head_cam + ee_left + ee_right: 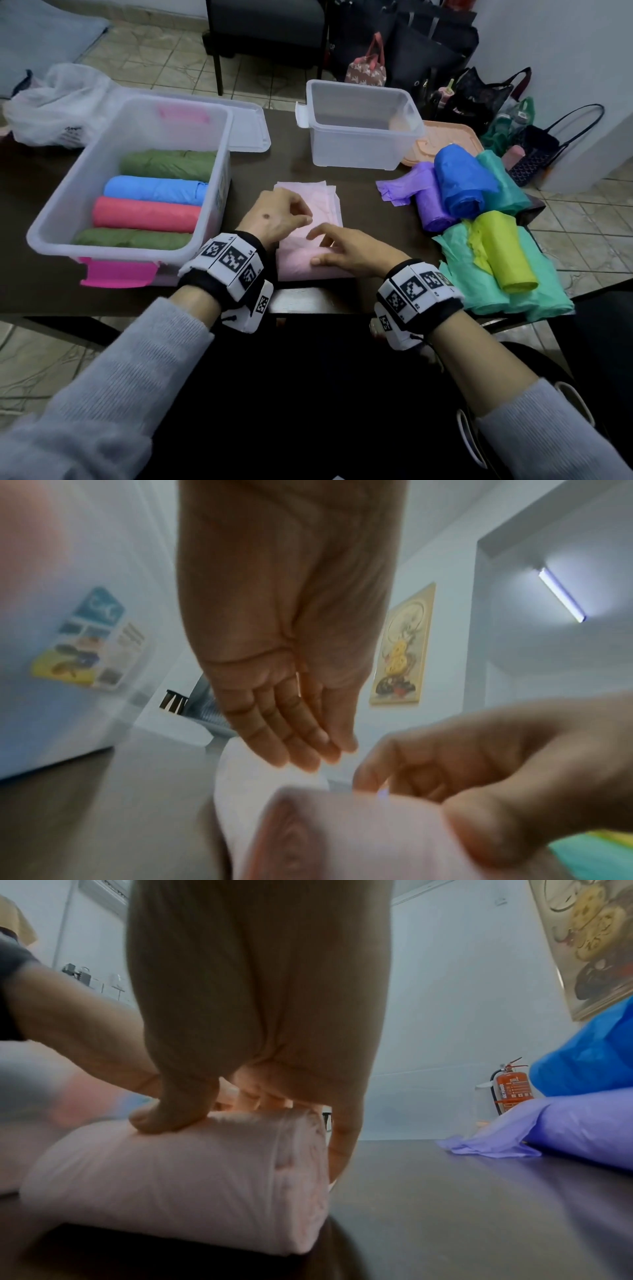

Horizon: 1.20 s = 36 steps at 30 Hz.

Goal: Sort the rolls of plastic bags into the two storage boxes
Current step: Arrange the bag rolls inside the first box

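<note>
The pink roll (310, 240) lies on the dark table (359, 192) near its front edge, between the two boxes and the pile of loose rolls, with its free sheet spread flat away from the person. The right hand (346, 251) rests on the rolled part: in the right wrist view the thumb (171, 1112) presses into the top of the roll (178, 1177), the other fingers curl over its far side, and the little finger runs down its right end. The left hand (274, 214) hangs over the flat sheet just behind the roll; the left wrist view shows its fingers (291, 739) straight and together, released, gripping nothing, tips just above the sheet.

The left box (44, 236), with pink latches, holds four rolls side by side: green (168, 164), blue (154, 190), red (147, 214) and green again. The right box (359, 154) stands behind. To the right lies the pile (479, 222): purple, blue, yellow and teal rolls, touching each other
</note>
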Motion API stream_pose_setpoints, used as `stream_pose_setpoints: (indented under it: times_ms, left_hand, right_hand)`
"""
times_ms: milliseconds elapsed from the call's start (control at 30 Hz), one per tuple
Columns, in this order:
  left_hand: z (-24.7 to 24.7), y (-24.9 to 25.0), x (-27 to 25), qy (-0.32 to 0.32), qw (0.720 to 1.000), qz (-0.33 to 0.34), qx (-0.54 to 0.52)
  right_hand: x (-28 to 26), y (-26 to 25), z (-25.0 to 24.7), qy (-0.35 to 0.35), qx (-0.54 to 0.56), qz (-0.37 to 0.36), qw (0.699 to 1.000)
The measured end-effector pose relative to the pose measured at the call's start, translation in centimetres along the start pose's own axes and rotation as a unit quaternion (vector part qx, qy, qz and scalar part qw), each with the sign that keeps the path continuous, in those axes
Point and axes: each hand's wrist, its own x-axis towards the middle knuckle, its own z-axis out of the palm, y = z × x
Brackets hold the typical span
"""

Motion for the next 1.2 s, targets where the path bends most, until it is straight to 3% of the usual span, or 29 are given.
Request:
stream_pose_setpoints:
  times_ms: [367, 433, 500, 567, 700, 833, 967, 1033, 1200]
  left_hand:
    - [-0.1, 0.3, -3.1, -0.095, 0.99, -0.01, 0.101]
    - [0.2, 0.2, -3.1, -0.09, 0.99, -0.02, 0.111]
    - [0.5, 0.1, -2.9, -0.083, 0.989, -0.027, 0.115]
    - [0.4, 0.1, -2.7, -0.085, 0.989, -0.031, 0.115]
    - [-0.3, 0.3, -2.2, -0.137, 0.982, -0.043, 0.124]
    - [-0.4, 1.1, -2.2, -0.225, 0.956, -0.06, 0.177]
    - [-0.4, 1.2, -2.2, -0.292, 0.935, -0.066, 0.188]
    - [-0.6, 1.0, -2.1, -0.28, 0.941, -0.061, 0.182]
    - [-0.5, 0.8, -2.5, -0.131, 0.985, -0.003, 0.112]
  right_hand:
    - [2.4, 0.5, 1.0, 0.052, -0.032, 0.054, 0.997]
    - [2.1, 0.2, 1.5, 0.118, -0.064, 0.068, 0.989]
    - [1.5, -0.2, 2.1, 0.201, -0.099, 0.044, 0.974]
    - [0.7, -0.5, 3.0, 0.24, -0.098, 0.006, 0.966]
    - [-1.5, 0.1, 4.5, 0.195, -0.128, -0.045, 0.971]
    - [-2.7, 0.2, 4.0, 0.144, -0.093, -0.036, 0.985]
    - [-2.9, -0.1, 2.0, 0.043, -0.052, -0.016, 0.998]
    - [-2.3, 0.1, 1.1, 0.0, -0.038, -0.005, 0.999]
    - [-0.8, -0.1, -0.6, -0.074, -0.026, 0.021, 0.997]
